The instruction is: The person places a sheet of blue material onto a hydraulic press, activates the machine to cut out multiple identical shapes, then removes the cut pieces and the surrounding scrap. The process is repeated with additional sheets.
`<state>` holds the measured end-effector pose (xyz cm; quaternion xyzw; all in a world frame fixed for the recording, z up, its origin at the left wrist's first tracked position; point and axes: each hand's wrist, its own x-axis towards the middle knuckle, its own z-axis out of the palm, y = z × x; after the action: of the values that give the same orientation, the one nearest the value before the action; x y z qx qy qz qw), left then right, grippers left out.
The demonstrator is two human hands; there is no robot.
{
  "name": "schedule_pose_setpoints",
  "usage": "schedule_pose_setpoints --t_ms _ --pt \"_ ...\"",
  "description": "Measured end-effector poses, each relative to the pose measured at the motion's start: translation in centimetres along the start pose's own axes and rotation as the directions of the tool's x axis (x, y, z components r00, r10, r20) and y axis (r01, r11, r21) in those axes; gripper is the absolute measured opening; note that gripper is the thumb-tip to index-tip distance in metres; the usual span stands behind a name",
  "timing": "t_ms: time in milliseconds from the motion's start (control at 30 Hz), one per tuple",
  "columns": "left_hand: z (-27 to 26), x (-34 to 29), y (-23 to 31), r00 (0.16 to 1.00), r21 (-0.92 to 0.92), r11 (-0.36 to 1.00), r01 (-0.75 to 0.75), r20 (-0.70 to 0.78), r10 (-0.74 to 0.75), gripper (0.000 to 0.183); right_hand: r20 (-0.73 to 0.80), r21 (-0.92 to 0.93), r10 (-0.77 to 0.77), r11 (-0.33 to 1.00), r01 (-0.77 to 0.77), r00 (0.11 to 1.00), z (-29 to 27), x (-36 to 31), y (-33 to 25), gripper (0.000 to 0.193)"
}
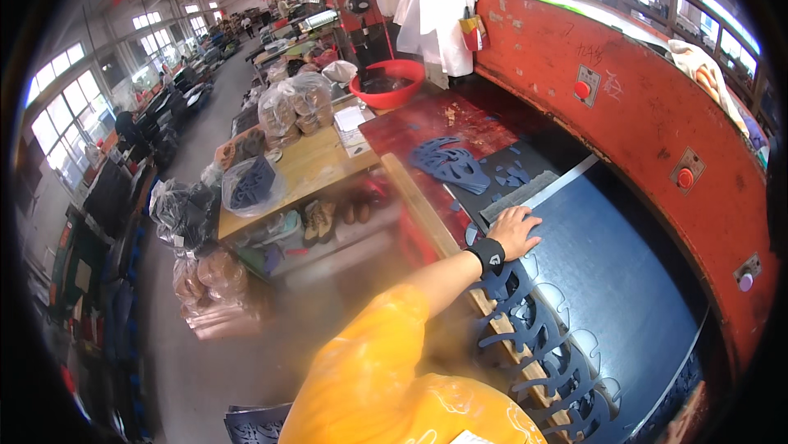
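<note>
1. Head view: the left hand [513, 232] rested at the far left corner of the blue sheet [611, 251], fingers slightly spread.
2. Curved strips [543, 333] lined its left edge.
3. Blue cutouts [451, 167] lay beyond, toward the left.

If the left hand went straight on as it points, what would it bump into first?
The left hand would likely skim the blue board, near the pale strip, then meet the red machine beam, though it might pass underneath; depth is unclear.
</note>
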<state>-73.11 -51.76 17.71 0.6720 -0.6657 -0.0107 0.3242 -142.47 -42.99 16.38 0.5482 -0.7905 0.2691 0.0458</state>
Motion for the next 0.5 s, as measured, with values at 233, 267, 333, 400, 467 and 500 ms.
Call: schedule_pose_setpoints --t_ms 233,267,333,400,467,500 --pt "0.3 0.0 0.3 1.000 0.001 1.000 0.002 -0.031 -0.002 0.041 0.068 0.679 0.270 0.693 -0.243 0.961 -3.5 -5.3 -7.3 0.079" --pt "0.2 0.0 0.3 0.998 0.006 1.000 -0.012 -0.055 0.013 0.041 0.092 0.756 0.307 0.598 -0.267 0.947 -3.9 -6.2 -7.5 0.080" --pt "0.1 0.5 0.4 0.998 -0.003 0.998 0.069 0.005 -0.069 0.039 0.147 0.870 0.372 0.392 -0.299 0.916 -4.9 -8.1 -7.8 0.080" --pt "0.1 0.9 1.6 0.997 0.001 0.997 0.073 -0.028 -0.073 0.038 0.199 0.948 0.413 0.149 -0.282 0.889 -6.1 -9.8 -8.0 0.081" --pt "0.5 1.0 4.6 0.996 0.032 0.998 0.049 -0.080 -0.046 0.037 0.264 0.964 0.416 -0.122 -0.234 0.870 -7.6 -11.1 -8.7 0.082" --pt "0.8 1.2 6.9 0.997 -0.140 0.988 -0.060 -0.056 0.052 0.036 0.286 0.949 0.400 -0.244 -0.200 0.871 -8.5 -11.7 -9.3 0.083"
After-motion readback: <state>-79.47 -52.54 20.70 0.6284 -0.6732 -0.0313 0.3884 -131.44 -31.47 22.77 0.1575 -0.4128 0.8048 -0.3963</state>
